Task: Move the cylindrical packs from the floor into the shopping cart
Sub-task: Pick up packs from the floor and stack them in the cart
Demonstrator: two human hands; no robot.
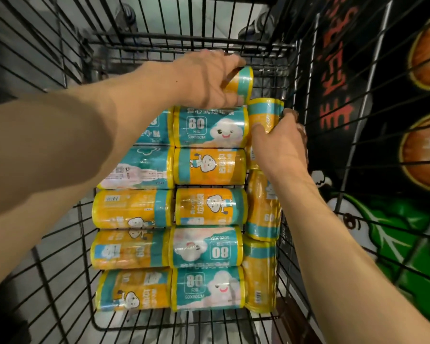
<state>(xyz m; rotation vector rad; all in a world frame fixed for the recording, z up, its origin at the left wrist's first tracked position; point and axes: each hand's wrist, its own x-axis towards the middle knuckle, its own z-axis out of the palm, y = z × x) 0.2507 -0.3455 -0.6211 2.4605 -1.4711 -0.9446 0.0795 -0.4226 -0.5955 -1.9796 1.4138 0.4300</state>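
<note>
Head view: about fourteen cylindrical packs (210, 166) stacked in the black wire shopping cart (47, 247). Left hand (206, 79) curled round one orange pack (242, 83) at the far end; right hand (279, 145) gripping another pack (265, 112) by the right wall. Lower layers hidden.

Below my hands the black wire shopping cart (67, 227) is carrying rows of orange and teal cylindrical packs (209, 247), lying side by side, touching.

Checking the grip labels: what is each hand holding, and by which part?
The left hand grips a pack around its side. The right hand grips another pack, also around its side.
</note>
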